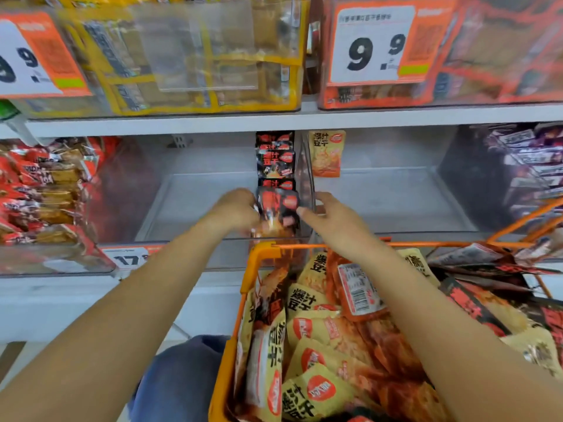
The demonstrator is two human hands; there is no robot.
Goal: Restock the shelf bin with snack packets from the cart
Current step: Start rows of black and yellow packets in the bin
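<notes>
Left hand (236,210): fingers curled round the left edge of a black-and-red snack packet (278,210). Right hand (327,213): thumb and fingers extended, tips at the packet's right edge; touching or just short, cannot tell. The packet stands upright between the two hands, long axis vertical, face toward the camera, over the front lip of the clear shelf bin (195,196).

Key relation: the packet sits at the near end of a row of matching black packets (275,161) stacked against the bin's right wall, directly behind it. Judgement: the next move is a short push forward and down to seat it at the row's front. Left hand carries it; right hand only steadies.

Just right of that wall, a clear divider (307,175) and one yellow packet (326,153) upright in the neighbouring bin. Bin floor left of the row is bare.

Below the hands, the orange cart basket (259,263) holds more yellow and red packets. Possible obstruction: basket rim near both forearms.
</notes>
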